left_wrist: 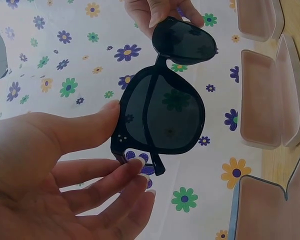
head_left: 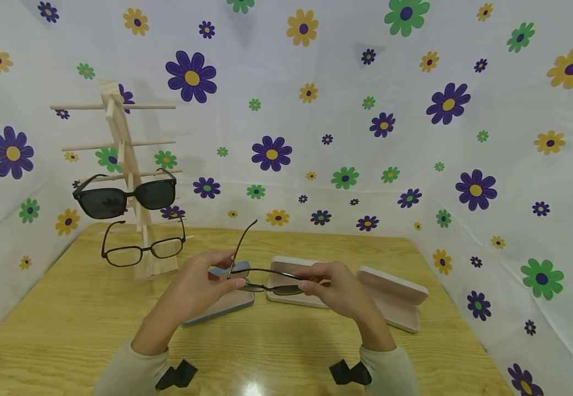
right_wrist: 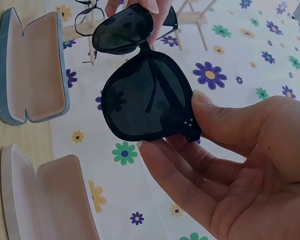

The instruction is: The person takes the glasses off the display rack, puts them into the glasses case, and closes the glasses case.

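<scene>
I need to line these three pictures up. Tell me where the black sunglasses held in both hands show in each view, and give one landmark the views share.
Head: sunglasses low centre, between left hand and right hand.
Left wrist: sunglasses centre, running up to the top edge.
Right wrist: sunglasses upper centre.
Shared landmark: the open pink case, right in head view; right edge; bottom left.

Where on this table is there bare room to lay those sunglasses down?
Bare wood lies along the near table edge in front of both sleeves, and at far right beyond the pink case. It is crowded mid-table: blue case, pink case, and the wooden rack at back left.
</scene>
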`<state>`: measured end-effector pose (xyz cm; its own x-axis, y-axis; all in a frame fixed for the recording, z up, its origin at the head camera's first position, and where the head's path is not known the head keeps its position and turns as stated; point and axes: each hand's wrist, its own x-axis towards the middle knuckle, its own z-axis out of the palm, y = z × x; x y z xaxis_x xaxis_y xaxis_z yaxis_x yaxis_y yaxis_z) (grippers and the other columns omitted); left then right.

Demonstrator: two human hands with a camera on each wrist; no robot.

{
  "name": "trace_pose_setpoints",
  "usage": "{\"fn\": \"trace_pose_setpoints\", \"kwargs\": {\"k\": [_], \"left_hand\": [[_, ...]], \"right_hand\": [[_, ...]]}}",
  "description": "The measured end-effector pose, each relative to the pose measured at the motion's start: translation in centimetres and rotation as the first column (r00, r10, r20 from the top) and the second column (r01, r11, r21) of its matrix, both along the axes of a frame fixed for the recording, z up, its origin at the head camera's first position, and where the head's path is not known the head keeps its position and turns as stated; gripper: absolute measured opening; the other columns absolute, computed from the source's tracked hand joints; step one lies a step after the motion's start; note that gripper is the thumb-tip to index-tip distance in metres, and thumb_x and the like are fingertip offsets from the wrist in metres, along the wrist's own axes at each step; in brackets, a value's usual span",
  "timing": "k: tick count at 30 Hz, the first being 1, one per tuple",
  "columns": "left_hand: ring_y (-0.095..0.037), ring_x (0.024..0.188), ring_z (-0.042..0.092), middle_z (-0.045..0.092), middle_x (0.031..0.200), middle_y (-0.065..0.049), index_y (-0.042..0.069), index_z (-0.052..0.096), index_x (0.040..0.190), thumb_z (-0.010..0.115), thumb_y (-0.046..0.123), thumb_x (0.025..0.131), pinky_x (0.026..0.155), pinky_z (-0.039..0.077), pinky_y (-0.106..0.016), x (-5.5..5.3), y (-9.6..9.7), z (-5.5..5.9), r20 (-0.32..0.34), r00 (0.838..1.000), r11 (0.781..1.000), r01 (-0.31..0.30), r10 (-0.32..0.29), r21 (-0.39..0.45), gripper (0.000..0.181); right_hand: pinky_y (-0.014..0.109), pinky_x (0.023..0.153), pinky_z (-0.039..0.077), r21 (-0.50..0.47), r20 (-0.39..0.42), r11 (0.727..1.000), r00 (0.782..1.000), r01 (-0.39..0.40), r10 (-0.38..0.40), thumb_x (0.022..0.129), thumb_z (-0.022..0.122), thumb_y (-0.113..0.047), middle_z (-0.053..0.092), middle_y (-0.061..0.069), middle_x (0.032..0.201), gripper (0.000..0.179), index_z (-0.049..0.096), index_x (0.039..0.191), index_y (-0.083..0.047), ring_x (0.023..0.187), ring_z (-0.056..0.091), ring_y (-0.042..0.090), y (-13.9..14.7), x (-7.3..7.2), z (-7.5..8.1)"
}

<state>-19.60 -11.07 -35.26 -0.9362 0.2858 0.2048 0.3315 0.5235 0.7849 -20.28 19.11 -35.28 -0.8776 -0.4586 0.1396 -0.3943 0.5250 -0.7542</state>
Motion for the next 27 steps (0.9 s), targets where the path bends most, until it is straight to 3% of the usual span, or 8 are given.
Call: {"fn": "trace_pose_setpoints", "kwargs": {"k": [9, 27], "left_hand": [[-0.03, 0.113, 0.068, 0.07, 0.124, -0.015, -0.001, 0.06, 0.142, 0.081, 0.022, 0.091, 0.086, 0.062, -0.035, 0.01, -0.02, -0.12, -0.025, 1.0, 1.0, 0.007, -0.007, -0.002, 0.059], [-0.024, 0.106, 0.07, 0.074, 0.118, -0.005, 0.009, 0.074, 0.126, 0.078, 0.018, 0.093, 0.082, 0.062, -0.03, 0.06, 0.38, -0.19, -0.034, 0.998, 0.999, 0.045, -0.045, -0.013, 0.035]], "right_hand": [[0.023, 0.076, 0.057, -0.009, -0.024, 1.0, 0.999, -0.023, 0.023, 0.102, 0.064, -0.009, 0.075, 0.019, 0.112, 0.023, 0.076, 0.121, -0.003, 0.089, 0.071, 0.014, -0.11, 0.03, -0.12], [0.023, 0.065, 0.05, 0.013, -0.037, 1.0, 0.999, 0.011, -0.01, 0.102, 0.063, -0.009, 0.076, 0.018, 0.109, 0.022, 0.076, 0.119, -0.005, 0.085, 0.071, 0.015, -0.23, -0.14, -0.36]]}}
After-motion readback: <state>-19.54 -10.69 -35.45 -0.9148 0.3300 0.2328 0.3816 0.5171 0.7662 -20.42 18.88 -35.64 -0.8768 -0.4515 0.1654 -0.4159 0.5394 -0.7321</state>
